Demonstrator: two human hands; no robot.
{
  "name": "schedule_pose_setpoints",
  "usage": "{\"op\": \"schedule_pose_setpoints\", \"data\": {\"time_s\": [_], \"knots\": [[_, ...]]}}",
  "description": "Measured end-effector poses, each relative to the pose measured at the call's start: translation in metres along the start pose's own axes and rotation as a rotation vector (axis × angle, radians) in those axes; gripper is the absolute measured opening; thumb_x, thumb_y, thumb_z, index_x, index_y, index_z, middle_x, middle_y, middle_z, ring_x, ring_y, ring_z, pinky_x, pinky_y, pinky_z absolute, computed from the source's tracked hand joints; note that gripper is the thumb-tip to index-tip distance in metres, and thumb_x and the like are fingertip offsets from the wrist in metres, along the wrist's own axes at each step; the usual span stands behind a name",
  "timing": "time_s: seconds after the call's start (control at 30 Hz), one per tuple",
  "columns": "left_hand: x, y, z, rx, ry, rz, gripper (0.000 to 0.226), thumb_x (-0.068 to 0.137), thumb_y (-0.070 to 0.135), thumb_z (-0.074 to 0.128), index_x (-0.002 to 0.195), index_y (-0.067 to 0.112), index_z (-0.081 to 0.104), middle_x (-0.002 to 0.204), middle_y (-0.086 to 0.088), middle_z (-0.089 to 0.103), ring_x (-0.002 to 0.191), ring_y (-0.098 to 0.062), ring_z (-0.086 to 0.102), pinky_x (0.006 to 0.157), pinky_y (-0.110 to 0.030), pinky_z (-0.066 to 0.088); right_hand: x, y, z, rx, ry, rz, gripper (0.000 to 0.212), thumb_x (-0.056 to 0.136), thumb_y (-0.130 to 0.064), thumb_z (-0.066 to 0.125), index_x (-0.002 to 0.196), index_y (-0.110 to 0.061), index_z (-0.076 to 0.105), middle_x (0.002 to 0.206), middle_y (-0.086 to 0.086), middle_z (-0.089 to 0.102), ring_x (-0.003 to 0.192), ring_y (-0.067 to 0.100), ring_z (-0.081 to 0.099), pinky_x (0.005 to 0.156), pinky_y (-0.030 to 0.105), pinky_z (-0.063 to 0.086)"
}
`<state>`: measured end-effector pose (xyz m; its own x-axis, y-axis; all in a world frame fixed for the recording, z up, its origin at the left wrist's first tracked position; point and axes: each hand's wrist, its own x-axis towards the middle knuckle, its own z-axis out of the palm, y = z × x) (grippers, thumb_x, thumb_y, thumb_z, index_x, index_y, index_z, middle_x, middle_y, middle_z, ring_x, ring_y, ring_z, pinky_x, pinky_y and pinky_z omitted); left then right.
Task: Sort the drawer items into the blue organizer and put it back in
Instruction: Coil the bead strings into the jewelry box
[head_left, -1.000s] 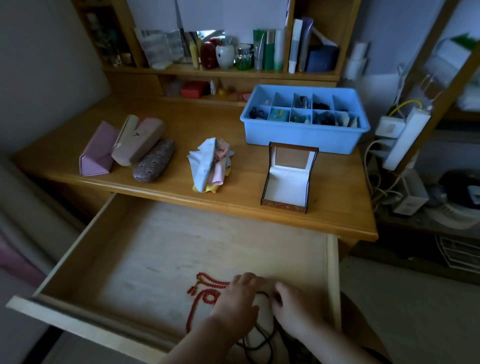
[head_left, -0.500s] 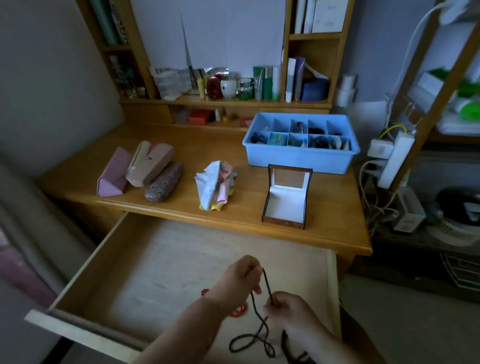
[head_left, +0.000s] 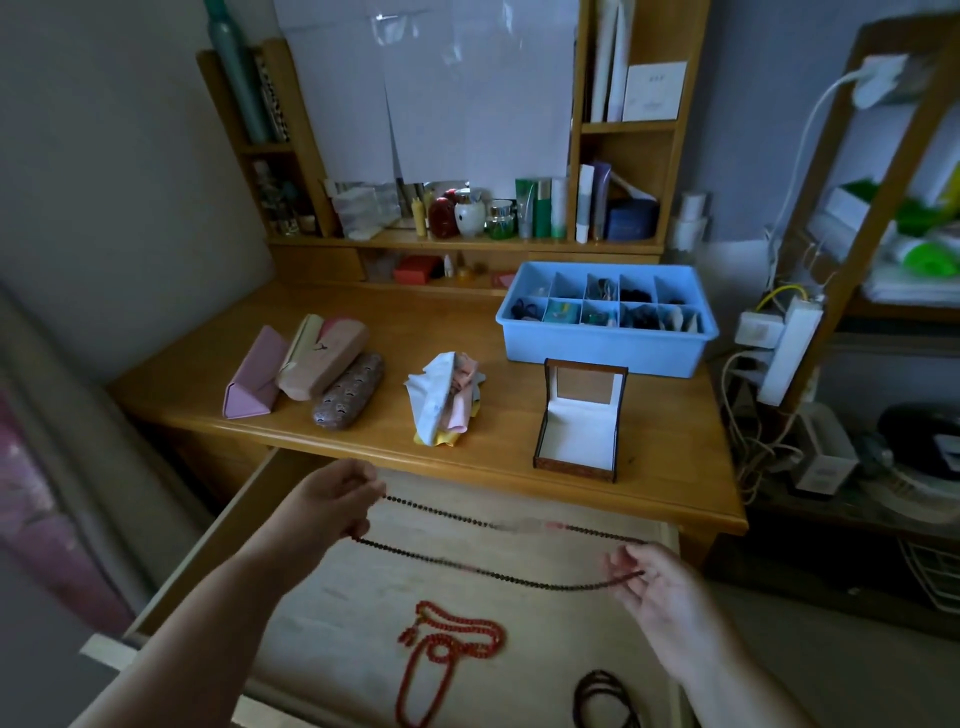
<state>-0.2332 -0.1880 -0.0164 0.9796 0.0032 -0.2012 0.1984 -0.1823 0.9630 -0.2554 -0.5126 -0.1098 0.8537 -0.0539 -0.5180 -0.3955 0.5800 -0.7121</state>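
A person's two hands stretch a long string of dark beads (head_left: 498, 551) into a flat loop above an open wooden drawer (head_left: 363, 597). The left hand (head_left: 332, 501) has its fingers curled round one end of the strand, and the right hand (head_left: 657, 582) pinches the other end between thumb and fingertips, so the two lines of beads run nearly side by side between them; a short stretch in the middle is blurred. On the pale drawer floor below lie a red bead necklace (head_left: 447, 649), coiled in loose loops, and a dark coiled strand (head_left: 605, 696) near the lower right edge of the view. The blue organizer (head_left: 605, 345) sits on the tabletop (head_left: 670, 467) at the back right, well apart from the drawer, its divided compartments holding small dark and teal items too small to make out. Just in front of it stands a small jewelry box (head_left: 579, 426) with its lid raised and a white lining. Toward the middle of the tabletop is a crumpled bundle of cloths (head_left: 444, 402) in white, pink and yellow. At the left lie three cases side by side: a pink triangular case (head_left: 252, 387), a tan and pink case (head_left: 322, 356) and a brown patterned case (head_left: 349, 391). Bottles and jars (head_left: 470, 210) line the shelf behind.
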Motion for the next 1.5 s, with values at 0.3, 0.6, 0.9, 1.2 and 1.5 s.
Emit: {"op": "schedule_pose_setpoints", "data": {"time_s": [0.3, 0.6, 0.9, 1.2, 1.5], "knots": [[-0.022, 0.018, 0.056, 0.415, -0.061, 0.166, 0.011, 0.085, 0.021, 0.068, 0.081, 0.011, 0.068, 0.069, -0.003, 0.059, 0.057, -0.008, 0.052, 0.055, -0.021, 0.046, -0.023, -0.035, 0.056, 0.118, -0.329, -0.114, 0.023, 0.078, -0.026, 0.057, 0.063, -0.014, 0.067, 0.051, 0.002, 0.047, 0.053, 0.019, 0.055, 0.069, 0.036, 0.046], [-0.006, 0.053, 0.103, 0.383, -0.041, 0.323, 0.019, 0.089, 0.020, 0.063, 0.076, 0.007, 0.069, 0.045, 0.014, 0.048, 0.039, 0.001, 0.040, 0.044, -0.011, 0.031, -0.041, -0.030, 0.086, -0.324, -0.542, 0.016, 0.027, 0.083, -0.035, 0.061, 0.075, -0.011, 0.070, 0.054, 0.005, 0.050, 0.044, 0.015, 0.043, 0.052, 0.029, 0.043], [0.001, 0.007, 0.056, -0.813, 0.093, -0.264, 0.036, 0.092, 0.021, 0.055, 0.058, 0.014, 0.046, 0.051, 0.001, 0.031, 0.044, -0.013, 0.035, 0.077, -0.038, 0.051, -0.033, -0.046, 0.050, 0.262, -0.231, 0.217, 0.014, 0.077, -0.017, 0.060, 0.069, -0.007, 0.056, 0.046, -0.002, 0.043, 0.030, 0.007, 0.033, 0.029, 0.018, 0.028], [-0.010, -0.004, 0.093, 0.008, 0.096, 0.159, 0.020, 0.091, 0.018, 0.059, 0.072, 0.013, 0.063, 0.056, 0.001, 0.044, 0.049, -0.010, 0.038, 0.047, -0.023, 0.035, -0.031, -0.043, 0.066, 0.476, -0.269, 0.058, 0.023, 0.075, -0.015, 0.056, 0.092, -0.003, 0.066, 0.077, 0.010, 0.071, 0.068, 0.020, 0.070, 0.068, 0.032, 0.056], [-0.021, 0.030, 0.129, 0.653, -0.092, 0.560, 0.014, 0.082, 0.030, 0.063, 0.074, 0.019, 0.062, 0.065, 0.009, 0.065, 0.060, -0.002, 0.059, 0.059, -0.024, 0.050, -0.046, -0.029, 0.073, -0.386, -0.459, 0.036, 0.038, 0.079, -0.047, 0.062, 0.084, -0.010, 0.070, 0.058, 0.006, 0.052, 0.047, 0.016, 0.042, 0.051, 0.027, 0.039]]}}
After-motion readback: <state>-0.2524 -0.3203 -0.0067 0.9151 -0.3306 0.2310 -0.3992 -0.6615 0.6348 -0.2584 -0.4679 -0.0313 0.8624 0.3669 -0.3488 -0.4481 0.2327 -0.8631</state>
